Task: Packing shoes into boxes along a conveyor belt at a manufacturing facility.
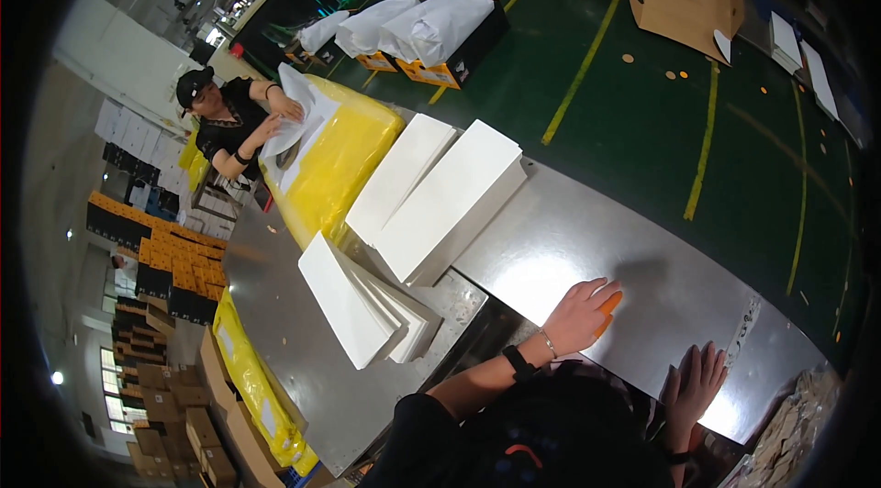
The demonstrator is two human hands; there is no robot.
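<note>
White sheet stacks (431, 204), perhaps cardboard

Two long flat white boxes (436, 190) lie side by side on the metal table, next to a big yellow wrapped package (344, 158), and in front of them stands a fan of folded white cartons (362, 305). On the green floor behind are orange and black boxes (440, 66) with white paper inside, and a brown cardboard box (684, 6) is at the top right. At the left, orange and black boxes (174, 268) are stacked, with brown cartons (179, 415) below them.
</note>
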